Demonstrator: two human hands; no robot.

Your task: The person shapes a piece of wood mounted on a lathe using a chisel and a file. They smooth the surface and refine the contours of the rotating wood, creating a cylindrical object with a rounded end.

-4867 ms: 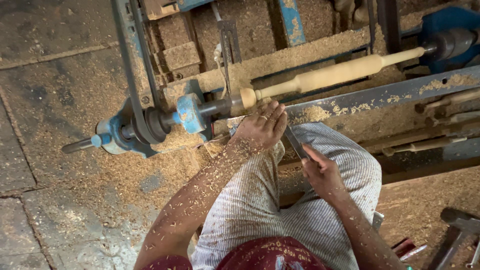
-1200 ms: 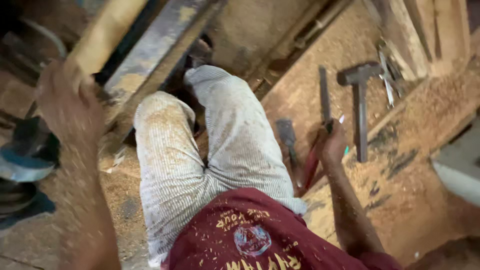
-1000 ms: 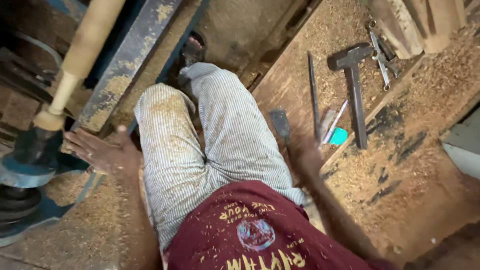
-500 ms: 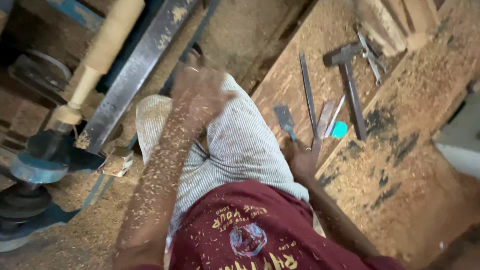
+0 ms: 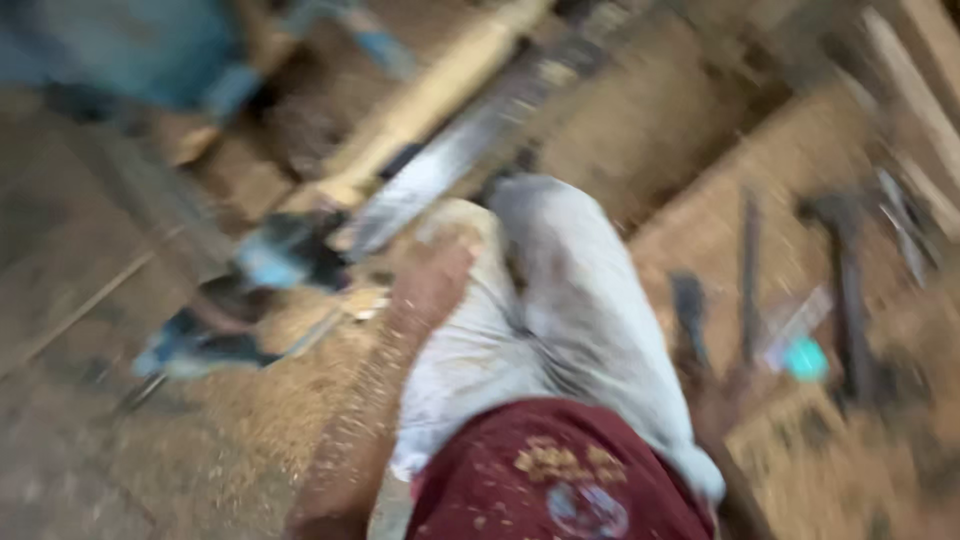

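The view is blurred. Since half a second ago the left hand [image 5: 435,275] has dropped onto the knee, near the pale wooden spindle [image 5: 430,100] on the lathe; finger state cannot be told. The right hand [image 5: 725,395], by the chisels [image 5: 745,270], is unreadable.

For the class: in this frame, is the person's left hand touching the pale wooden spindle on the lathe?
Apart. The blurred head view shows the left hand low on the pale trouser knee, with the grey metal rail lying between it and the wooden spindle.
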